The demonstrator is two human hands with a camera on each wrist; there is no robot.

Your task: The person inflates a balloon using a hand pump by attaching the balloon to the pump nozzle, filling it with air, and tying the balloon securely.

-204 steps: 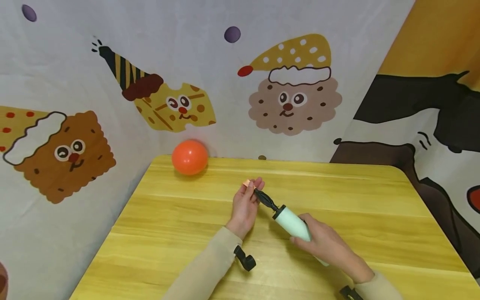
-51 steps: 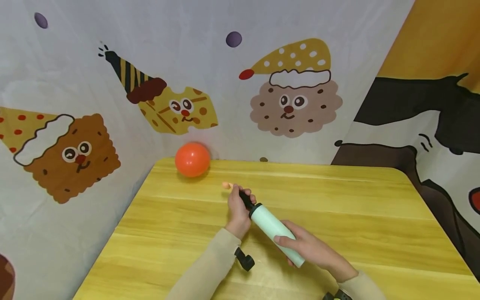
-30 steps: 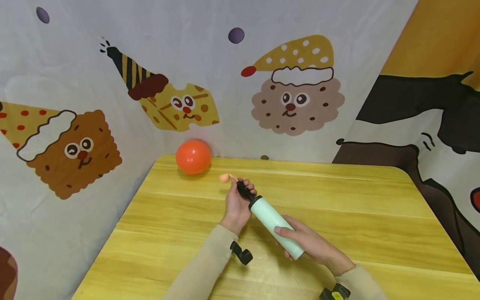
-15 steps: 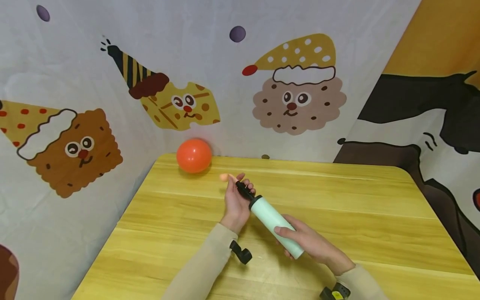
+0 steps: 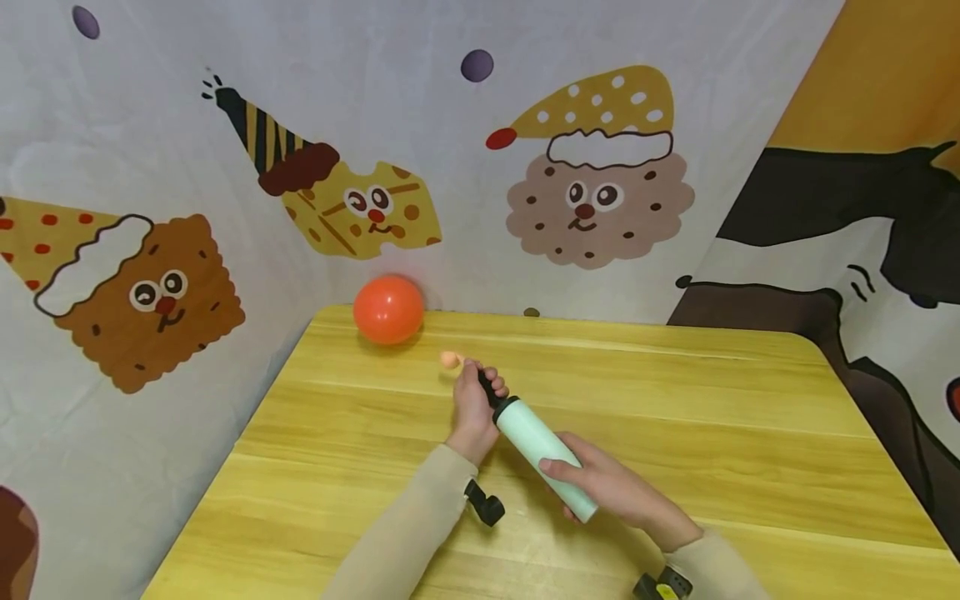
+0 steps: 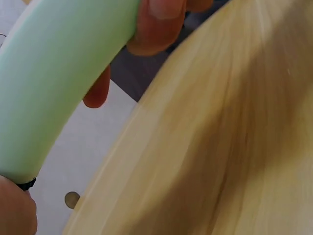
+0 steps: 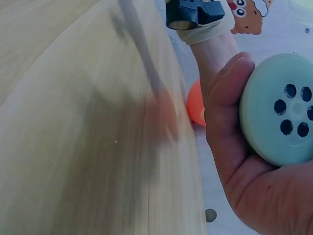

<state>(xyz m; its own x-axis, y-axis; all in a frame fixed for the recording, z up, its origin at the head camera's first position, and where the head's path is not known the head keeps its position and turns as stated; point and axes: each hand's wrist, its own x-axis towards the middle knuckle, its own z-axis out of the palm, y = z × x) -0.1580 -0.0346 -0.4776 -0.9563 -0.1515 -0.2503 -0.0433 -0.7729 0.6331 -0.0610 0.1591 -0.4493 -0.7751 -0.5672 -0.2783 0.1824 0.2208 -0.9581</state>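
Note:
A mint-green hand balloon pump (image 5: pixel 534 435) slants over the table, its black nozzle pointing far left. My left hand (image 5: pixel 472 412) grips the nozzle end, thumb on top. Past the thumb sticks out a small, light orange balloon (image 5: pixel 449 360), nearly uninflated; its neck is hidden by the fingers. My right hand (image 5: pixel 611 487) holds the pump's lower barrel, with the thumb across it. In the right wrist view the round pump end (image 7: pixel 264 107) shows several holes, and the palm and thumb wrap it. The left wrist view shows the barrel (image 6: pixel 63 73) close up.
An inflated red-orange balloon (image 5: pixel 388 309) rests at the table's back left, by the wall cloth. The wooden table (image 5: pixel 712 400) has a rounded back right corner. Cloth printed with cartoon figures (image 5: pixel 592 208) hangs behind and on the left.
Since the oldest frame, both hands and the pump have shifted left, and the small balloon has come out beyond the left thumb. In the last half second, the left fingers have closed further round the nozzle.

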